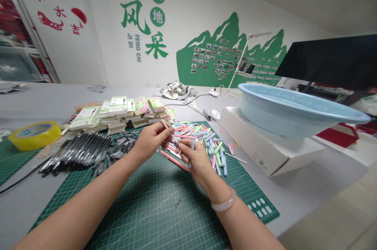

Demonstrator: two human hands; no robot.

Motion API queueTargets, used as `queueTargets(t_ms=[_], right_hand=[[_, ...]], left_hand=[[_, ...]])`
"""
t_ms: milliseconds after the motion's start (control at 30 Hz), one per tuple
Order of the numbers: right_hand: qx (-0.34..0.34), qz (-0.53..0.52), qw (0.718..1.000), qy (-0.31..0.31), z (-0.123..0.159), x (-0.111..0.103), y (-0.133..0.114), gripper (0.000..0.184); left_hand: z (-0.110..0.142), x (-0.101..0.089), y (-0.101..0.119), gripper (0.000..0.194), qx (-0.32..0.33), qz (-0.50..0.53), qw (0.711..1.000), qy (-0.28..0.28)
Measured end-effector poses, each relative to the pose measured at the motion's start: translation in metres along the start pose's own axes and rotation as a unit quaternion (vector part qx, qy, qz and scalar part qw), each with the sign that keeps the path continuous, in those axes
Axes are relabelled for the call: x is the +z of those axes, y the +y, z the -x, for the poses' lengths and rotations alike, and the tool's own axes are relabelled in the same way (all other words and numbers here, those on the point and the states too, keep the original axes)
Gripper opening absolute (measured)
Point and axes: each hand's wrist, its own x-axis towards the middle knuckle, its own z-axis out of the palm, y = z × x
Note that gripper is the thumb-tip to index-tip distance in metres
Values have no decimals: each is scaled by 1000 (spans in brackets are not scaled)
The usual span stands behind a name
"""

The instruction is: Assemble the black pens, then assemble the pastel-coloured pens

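Note:
Between the fingers of my left hand (156,138) is a thin pale rod (165,125), which looks like a pen refill, slanting up to the left. My right hand (196,157) is closed close beside it, with its thumb and forefinger at the rod's lower end. A light-blue tube (193,145) shows between the right fingers; most of it is hidden. Behind both hands, pink, blue and green tubes (210,140) lie heaped on the green cutting mat (141,210). Clear pens with black parts (79,149) lie in a pile left of my left hand, beside loose black pieces (123,142).
Stacked small boxes (118,108) stand behind the pens. A roll of yellow tape (35,136) lies at the left. On the right, a blue basin (294,110) rests on a white box (265,151). Cloths (179,90) and a cable lie at the back.

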Motion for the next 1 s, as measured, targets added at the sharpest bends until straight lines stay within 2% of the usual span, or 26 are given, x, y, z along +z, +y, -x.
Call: queueTargets(t_ms=[200,333,667,1000], right_hand=[[-7,-14,1000,-6,0,0,-1,22],[-30,-7,1000,6,0,1,-2,21],[-71,57,995,46,-1,-1,-3,23],[-65,50,996,44,-1,-1,-3,24]], left_hand=[[-1,2,-1,25,-37,47,998,-24],[-1,0,1,27,-86,92,992,-29],[0,2,-11,32,-185,261,944,-80],[0,4,-15,31,-182,298,935,-65]])
